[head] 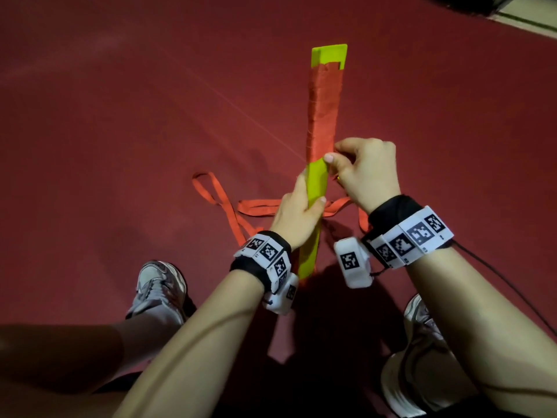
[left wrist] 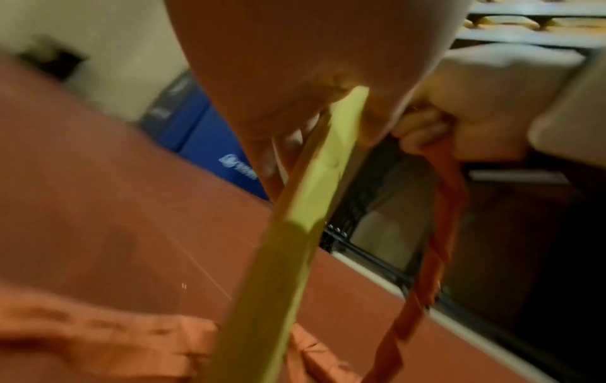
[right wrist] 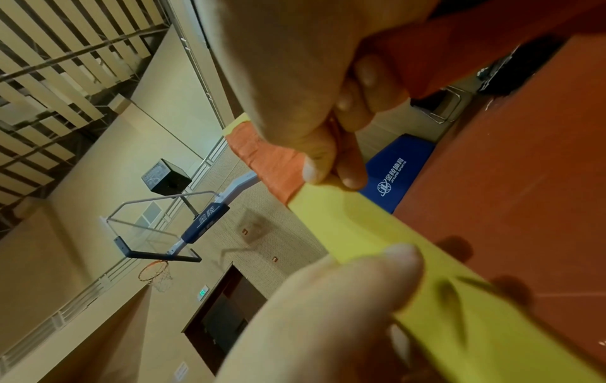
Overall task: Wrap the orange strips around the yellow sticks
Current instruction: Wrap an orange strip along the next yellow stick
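Observation:
A long yellow stick (head: 316,182) points away from me, its far half bound in an orange strip (head: 324,110). My left hand (head: 303,206) grips the bare yellow part below the wrap. My right hand (head: 346,164) pinches the strip against the stick at the wrap's lower edge. In the left wrist view the yellow stick (left wrist: 305,233) runs out of my palm, and the orange strip (left wrist: 439,233) hangs slack from the right hand (left wrist: 459,121). The right wrist view has the orange wrap (right wrist: 269,160), the stick (right wrist: 393,246) and the left hand's thumb (right wrist: 344,285).
The loose tail of strip (head: 217,197) lies in loops on the red floor (head: 120,146) under my hands. My two shoes (head: 159,285) (head: 422,342) stand either side of the stick's near end. A basketball hoop (right wrist: 154,269) and a blue pad (right wrist: 393,168) are far off.

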